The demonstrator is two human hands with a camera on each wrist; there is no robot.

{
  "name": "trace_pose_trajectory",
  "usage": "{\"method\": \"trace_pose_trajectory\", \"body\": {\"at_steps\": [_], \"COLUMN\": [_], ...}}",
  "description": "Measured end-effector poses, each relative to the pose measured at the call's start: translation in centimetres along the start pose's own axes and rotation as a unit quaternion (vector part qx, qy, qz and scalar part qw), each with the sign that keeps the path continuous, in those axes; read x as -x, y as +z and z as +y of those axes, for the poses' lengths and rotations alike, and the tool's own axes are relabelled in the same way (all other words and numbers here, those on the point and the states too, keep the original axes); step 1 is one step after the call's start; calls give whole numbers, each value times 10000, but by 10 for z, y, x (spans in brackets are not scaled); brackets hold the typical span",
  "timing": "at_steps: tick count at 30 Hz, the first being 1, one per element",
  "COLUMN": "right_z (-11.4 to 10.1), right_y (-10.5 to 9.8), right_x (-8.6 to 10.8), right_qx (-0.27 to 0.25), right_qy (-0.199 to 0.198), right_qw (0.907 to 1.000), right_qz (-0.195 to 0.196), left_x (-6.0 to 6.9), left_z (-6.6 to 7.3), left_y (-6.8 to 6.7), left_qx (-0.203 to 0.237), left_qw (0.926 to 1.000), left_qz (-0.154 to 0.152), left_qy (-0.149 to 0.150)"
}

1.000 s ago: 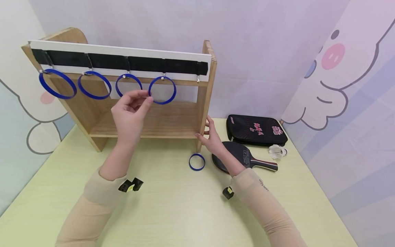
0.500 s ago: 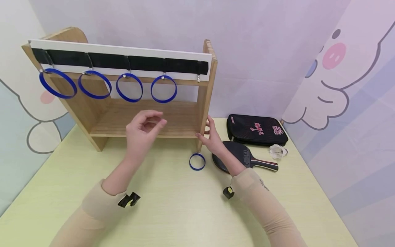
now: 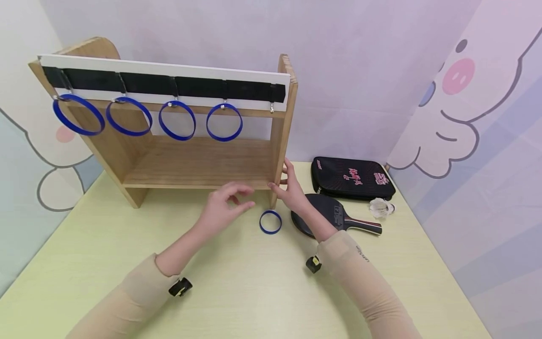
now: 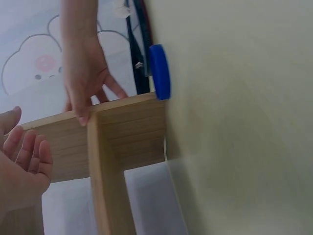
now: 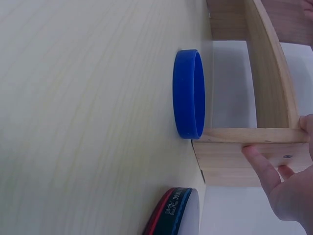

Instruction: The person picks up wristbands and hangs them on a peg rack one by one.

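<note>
My left hand (image 3: 222,207) is held in front of the wooden shelf (image 3: 199,162), thumb and fingers loosely bent with a gap between them and nothing held. To its right, a blue ring (image 3: 271,232) lies on the table by the foot of the shelf's right side; the right wrist view shows this blue ring (image 5: 184,93) close up. My right hand (image 3: 292,190) grips the shelf's right side panel (image 3: 282,122), thumb in front and fingers on the outer face. Several blue rings, such as the rightmost hanging ring (image 3: 224,139), hang from hooks on the white board (image 3: 169,66).
At the rail's right end is a hook (image 3: 272,107) with no ring. Right of the shelf lie a black table tennis bat (image 3: 326,212), a black zip case (image 3: 351,179) and a shuttlecock (image 3: 380,208). Curtain-like walls stand behind and at both sides.
My left hand has left the fourth hanging ring and moved down and right, toward the ring on the table. That hanging ring has swung slightly right. My right hand stays on the panel.
</note>
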State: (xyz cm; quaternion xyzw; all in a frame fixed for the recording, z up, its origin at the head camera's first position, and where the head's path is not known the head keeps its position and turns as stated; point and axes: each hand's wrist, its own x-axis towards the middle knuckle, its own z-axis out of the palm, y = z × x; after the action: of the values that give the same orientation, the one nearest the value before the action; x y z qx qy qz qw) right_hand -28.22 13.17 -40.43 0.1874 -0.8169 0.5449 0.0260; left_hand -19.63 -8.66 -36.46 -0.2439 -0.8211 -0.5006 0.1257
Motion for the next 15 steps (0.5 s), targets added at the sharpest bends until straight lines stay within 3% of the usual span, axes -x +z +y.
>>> {"method": "trace_pose_trajectory", "body": {"at_steps": [8,15], "right_z": [0,-25], "right_y": [0,-4], "right_x": [0,8], "right_qx": [46,-46], "right_qy": [70,85], "right_qw": [10000,9998], "right_qz": [-4,-148], "left_x": [3,5], "left_z": [-16,-34], "left_y": [11,21], "left_qx": [-474,-702], "left_qw": [9950,9806], "left_qz": [-840,-1816], "left_qy": [-245,-231]}}
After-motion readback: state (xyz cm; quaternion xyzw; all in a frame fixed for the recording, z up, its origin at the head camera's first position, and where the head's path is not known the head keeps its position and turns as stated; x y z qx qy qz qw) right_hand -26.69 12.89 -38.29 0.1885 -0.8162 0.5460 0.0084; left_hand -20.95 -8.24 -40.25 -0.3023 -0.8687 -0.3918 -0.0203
